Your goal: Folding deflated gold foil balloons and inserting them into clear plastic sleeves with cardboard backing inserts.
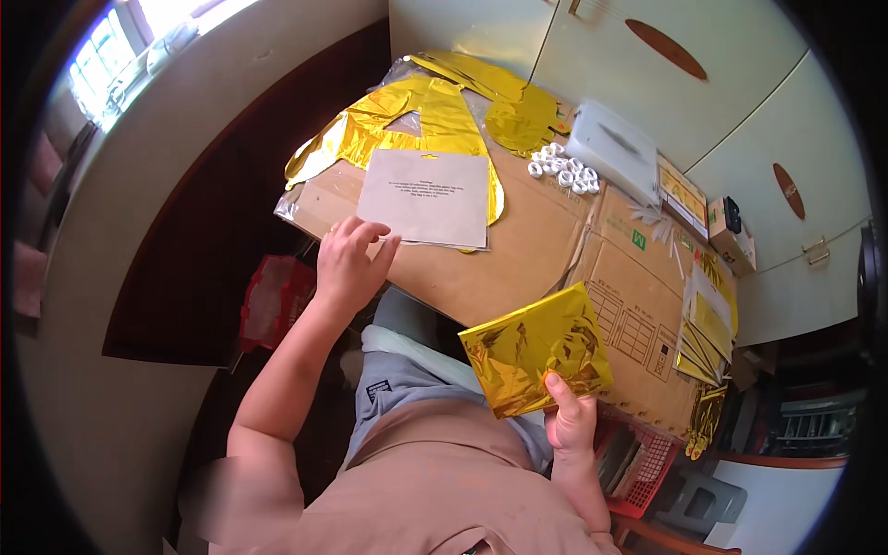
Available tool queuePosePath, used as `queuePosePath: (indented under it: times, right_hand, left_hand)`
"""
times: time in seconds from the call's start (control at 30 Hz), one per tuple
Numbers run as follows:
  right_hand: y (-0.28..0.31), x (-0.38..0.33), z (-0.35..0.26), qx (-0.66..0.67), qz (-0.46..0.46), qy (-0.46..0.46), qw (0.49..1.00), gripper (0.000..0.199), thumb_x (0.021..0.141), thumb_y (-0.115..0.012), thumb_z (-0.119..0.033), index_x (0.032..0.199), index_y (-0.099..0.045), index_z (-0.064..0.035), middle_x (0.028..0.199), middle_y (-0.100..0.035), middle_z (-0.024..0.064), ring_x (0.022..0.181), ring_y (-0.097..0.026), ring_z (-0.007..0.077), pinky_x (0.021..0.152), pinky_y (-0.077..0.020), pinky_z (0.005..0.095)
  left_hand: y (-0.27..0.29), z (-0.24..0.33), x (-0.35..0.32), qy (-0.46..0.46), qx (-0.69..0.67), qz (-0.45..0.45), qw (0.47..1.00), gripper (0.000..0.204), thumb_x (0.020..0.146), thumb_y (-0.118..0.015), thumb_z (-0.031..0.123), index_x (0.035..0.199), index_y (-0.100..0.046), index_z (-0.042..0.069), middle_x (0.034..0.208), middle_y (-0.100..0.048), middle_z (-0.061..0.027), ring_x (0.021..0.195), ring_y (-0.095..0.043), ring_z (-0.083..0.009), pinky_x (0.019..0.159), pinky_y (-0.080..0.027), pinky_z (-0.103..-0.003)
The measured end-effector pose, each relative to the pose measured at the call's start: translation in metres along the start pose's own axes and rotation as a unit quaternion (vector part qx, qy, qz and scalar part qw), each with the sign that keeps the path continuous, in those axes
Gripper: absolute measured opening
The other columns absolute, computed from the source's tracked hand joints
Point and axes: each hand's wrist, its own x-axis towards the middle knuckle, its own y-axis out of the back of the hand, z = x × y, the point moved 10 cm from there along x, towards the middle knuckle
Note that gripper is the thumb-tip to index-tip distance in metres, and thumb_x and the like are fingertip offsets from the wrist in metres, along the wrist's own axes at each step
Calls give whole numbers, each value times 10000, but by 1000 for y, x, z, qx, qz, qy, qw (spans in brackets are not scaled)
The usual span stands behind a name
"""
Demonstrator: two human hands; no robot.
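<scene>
My right hand (pixel 569 412) grips a folded gold foil balloon (pixel 532 347), thumb on top, in front of the table's near edge. It is a shiny, roughly square packet. My left hand (pixel 353 259) is beside the lower left corner of a grey-white card (pixel 421 199), its fingers bent and thumb apart, with nothing visible in them. The card has a few printed lines and a hanging slot at its top. Beneath and behind it lies a flat gold foil balloon (pixel 435 106) shaped like a letter, partly hidden by the card.
Flattened cardboard (pixel 518 268) covers the table. Beyond are more gold foil (pixel 523 116), several small white rolls (pixel 564 171), a translucent plastic box (pixel 615 139) and a small carton (pixel 731 236). Cards and foil strips (pixel 708 324) lie at right. Below stands a red basket (pixel 647 462).
</scene>
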Motion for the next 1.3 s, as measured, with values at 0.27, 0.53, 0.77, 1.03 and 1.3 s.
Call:
queuePosePath:
  times: [0.27,0.53,0.77,1.03,1.3]
  right_hand:
    - [-8,-4,2,19,-18,-26,999,516,921,-670,-5,1414,-528,-59,1330,-608,46,1208,-587,196,1071,-455,375]
    - [-1,-6,11,41,-32,-56,997,503,920,-667,7,1403,-536,-44,1324,-616,54,1202,-593,194,1074,-453,372]
    - [5,-13,13,69,-37,-74,994,485,920,-673,16,1386,-551,-45,1303,-629,43,1174,-599,165,1063,-452,344]
    - [2,-10,17,70,-55,-84,992,492,920,-675,14,1392,-552,-54,1309,-631,40,1186,-593,164,1068,-445,341]
    - [-9,-13,8,123,-54,-98,986,517,916,-677,19,1406,-537,-65,1298,-636,50,1183,-615,196,1048,-484,364]
  left_hand:
    - [-32,-42,-6,280,174,-254,909,715,906,-561,682,847,-780,4,876,-738,-241,871,-739,-351,743,-575,-443]
    - [-34,-73,-17,315,175,-259,896,746,863,-610,672,840,-760,-58,875,-731,-267,854,-731,-390,785,-574,-464]
    - [-46,-126,-102,503,-234,-186,811,458,910,-627,448,1046,-711,18,980,-740,-155,841,-726,-233,787,-578,-411]
    - [-85,-74,-136,596,-614,-14,517,305,919,-673,259,1133,-577,64,1091,-671,-115,979,-690,-275,924,-547,-491]
    - [-82,-71,-155,529,-685,5,501,75,900,-650,96,958,-636,50,992,-714,-129,983,-717,-266,969,-555,-455]
